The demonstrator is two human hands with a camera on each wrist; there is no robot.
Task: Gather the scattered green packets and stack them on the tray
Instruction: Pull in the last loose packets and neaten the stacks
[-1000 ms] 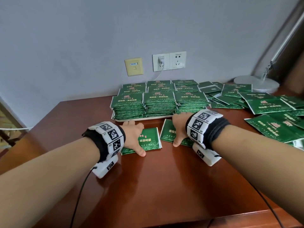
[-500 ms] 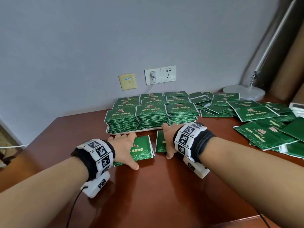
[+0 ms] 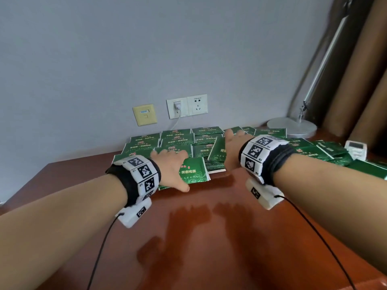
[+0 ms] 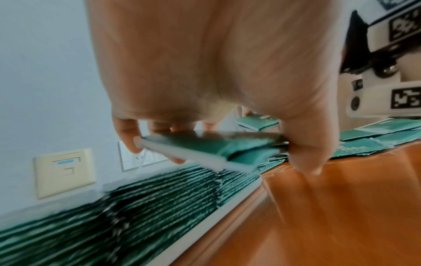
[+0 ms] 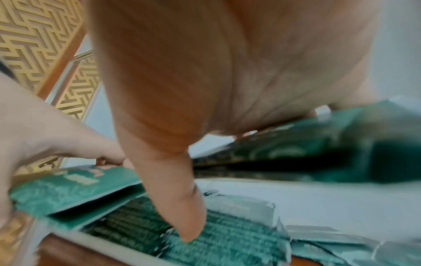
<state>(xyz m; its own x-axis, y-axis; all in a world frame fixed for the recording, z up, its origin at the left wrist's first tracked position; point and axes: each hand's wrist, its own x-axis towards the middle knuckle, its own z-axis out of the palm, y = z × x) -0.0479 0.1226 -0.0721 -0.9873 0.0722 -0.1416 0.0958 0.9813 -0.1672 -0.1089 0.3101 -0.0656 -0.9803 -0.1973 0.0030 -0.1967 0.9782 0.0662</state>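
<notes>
Several stacks of green packets (image 3: 176,139) fill a white tray (image 4: 205,225) at the back of the table. My left hand (image 3: 176,170) hovers at the tray's front edge, its thumb and fingers pinching a few green packets (image 4: 193,145) held flat. Further right, my right hand (image 3: 231,147) is over the right-hand stacks and holds one green packet (image 3: 218,150) tilted on its edge. In the right wrist view that packet (image 5: 307,144) lies under the fingers, with the thumb (image 5: 182,207) pointing down at the stacks. Loose green packets (image 3: 314,151) lie scattered on the right.
The brown wooden table (image 3: 209,227) is bare and glossy in front of the tray. A lamp base (image 3: 292,126) stands at the back right, and a small white device (image 3: 356,148) lies beside the scattered packets. Wall sockets (image 3: 186,107) sit behind the tray.
Both hands have lifted their packets off the table and moved them forward to the tray. The right hand has gone further, over the stacks, and its packet is now tilted.
</notes>
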